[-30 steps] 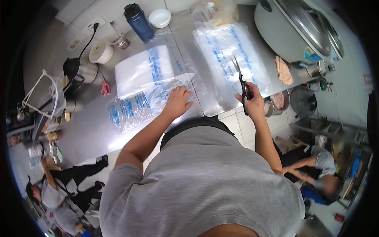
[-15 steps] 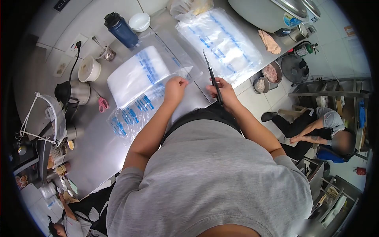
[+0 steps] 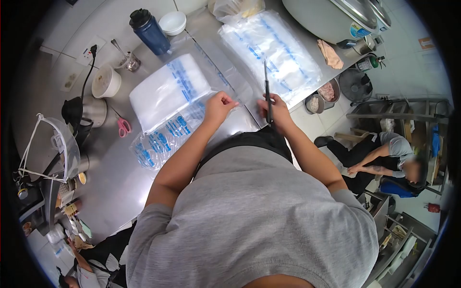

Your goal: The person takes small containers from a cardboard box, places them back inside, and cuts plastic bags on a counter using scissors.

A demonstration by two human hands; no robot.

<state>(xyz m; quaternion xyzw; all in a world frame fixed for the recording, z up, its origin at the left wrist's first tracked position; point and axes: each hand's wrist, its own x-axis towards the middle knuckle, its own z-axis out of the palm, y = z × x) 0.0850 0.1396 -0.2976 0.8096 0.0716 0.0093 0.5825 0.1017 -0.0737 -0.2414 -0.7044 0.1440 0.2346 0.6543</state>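
Note:
Black-handled scissors [image 3: 268, 96] are held in my right hand [image 3: 277, 111], blades pointing away from me and looking closed. My left hand [image 3: 219, 107] is curled, thumb and fingertips together, by the edge of a clear plastic bag [image 3: 235, 77]; whatever the fingertips pinch is too small to make out. Left of it lies a folded stack of white plastic bags [image 3: 163, 91] with blue print. Crumpled clear plastic [image 3: 161, 141] with blue lettering lies nearer me. Another flat stack of printed bags [image 3: 273, 53] rests beyond my right hand.
Pink scissors [image 3: 123, 126], a blue bottle [image 3: 150, 32], a white bowl [image 3: 172, 23] and a tub [image 3: 106, 82] stand on the steel table [image 3: 113, 168]. A large cooker [image 3: 321, 19] is at the back right. One person [image 3: 394, 153] sits at right; another [image 3: 89, 269] is lower left.
My left hand has lifted off the plastic and curled its fingers. The scissors in my right hand have moved closer to my left hand and look closed. The view has turned.

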